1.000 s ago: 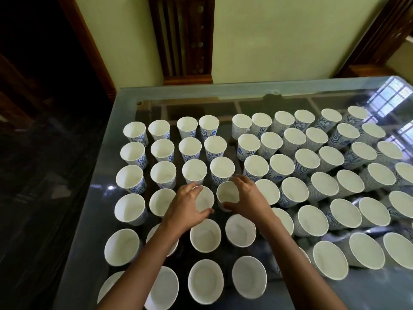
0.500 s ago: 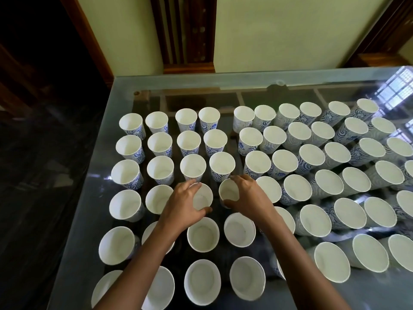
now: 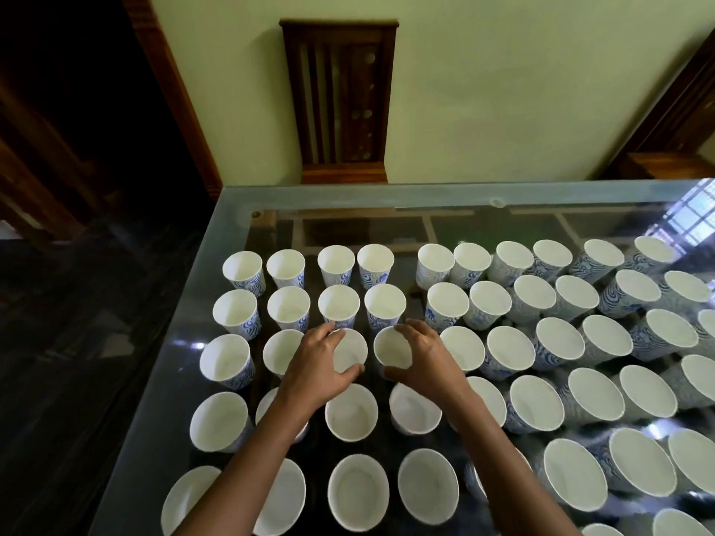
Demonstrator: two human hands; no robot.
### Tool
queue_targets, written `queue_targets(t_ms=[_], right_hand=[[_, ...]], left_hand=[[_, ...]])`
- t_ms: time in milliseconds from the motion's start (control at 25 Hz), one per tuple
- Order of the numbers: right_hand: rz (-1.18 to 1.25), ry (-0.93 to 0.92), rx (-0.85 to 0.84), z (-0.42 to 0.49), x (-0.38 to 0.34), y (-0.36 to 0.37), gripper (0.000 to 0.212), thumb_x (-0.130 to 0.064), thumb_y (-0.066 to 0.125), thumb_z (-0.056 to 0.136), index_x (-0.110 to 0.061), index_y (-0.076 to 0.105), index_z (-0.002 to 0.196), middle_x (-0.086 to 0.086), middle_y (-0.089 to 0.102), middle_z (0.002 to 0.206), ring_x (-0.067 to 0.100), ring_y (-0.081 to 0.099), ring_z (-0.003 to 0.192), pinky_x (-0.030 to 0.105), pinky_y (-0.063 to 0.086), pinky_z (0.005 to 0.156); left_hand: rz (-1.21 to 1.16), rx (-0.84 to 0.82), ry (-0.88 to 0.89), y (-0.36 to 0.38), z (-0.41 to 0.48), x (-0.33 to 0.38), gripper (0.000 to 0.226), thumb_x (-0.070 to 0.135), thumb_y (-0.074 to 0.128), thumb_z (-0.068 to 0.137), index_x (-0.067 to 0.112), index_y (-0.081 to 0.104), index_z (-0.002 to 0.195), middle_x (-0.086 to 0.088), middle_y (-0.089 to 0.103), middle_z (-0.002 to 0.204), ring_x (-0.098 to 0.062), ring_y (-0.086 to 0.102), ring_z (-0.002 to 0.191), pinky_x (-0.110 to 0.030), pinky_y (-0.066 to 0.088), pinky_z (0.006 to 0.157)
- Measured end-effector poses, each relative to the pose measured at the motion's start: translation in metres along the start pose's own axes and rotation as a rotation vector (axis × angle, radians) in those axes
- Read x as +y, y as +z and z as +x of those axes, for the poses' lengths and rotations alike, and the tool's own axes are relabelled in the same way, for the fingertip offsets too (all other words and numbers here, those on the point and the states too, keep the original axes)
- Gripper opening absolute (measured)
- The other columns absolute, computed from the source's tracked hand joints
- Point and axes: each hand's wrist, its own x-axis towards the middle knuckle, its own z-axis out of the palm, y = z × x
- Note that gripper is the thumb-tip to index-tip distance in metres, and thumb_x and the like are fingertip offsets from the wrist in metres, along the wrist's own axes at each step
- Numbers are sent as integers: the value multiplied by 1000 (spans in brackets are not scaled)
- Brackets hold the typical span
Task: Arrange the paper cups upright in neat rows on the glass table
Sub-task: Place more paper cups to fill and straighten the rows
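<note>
head: left hand (image 3: 317, 367), right hand (image 3: 425, 361) grip adjacent cups (image 3: 351, 353).

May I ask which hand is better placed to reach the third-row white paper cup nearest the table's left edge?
Left hand: nearer that white paper cup; right hand lies farther away.

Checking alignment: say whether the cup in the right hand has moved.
No. The held cup keeps its spot just in front of the second-row cup; only the camera tilted.

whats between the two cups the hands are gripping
Only a strip of bare glass table, in the head view; the left hand and right hand grip the left cup and right cup, close but apart.
</note>
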Motion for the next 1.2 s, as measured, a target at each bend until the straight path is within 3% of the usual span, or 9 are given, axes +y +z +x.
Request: queue_targets(t_ms=[400,840,1040,1200], right_hand=[[2,50,23,8,5,9,76,-29,78,70,-11,43,135,12,44,136,28,44,121,36,42,98],[24,-9,58,49,2,-3,73,-30,74,77,-16,38,139,6,35,147,26,39,130,39,40,107],[-3,-11,-19,86,-1,-3,81,-31,75,75,-18,32,142,5,31,150,26,31,136,41,34,109],[-34,-19,-54,95,2,-1,77,-30,75,75,-17,36,140,7,38,145,26,39,130,38,39,104]], left_hand=[[-20,-22,-19,7,5,-3,64,38,72,74,15,51,129,-3,44,140,-18,37,128,-28,30,104],[-4,37,4,-4,45,-2,59,40,66,79,17,49,131,-2,42,142,-19,37,129,-29,33,105],[24,9,-26,-7,78,-2,61,40,64,81,19,44,135,-1,35,147,-19,32,134,-32,30,108],[44,-34,-25,-2,85,-6,60,37,64,82,19,43,135,0,35,147,-18,31,134,-31,30,108]])
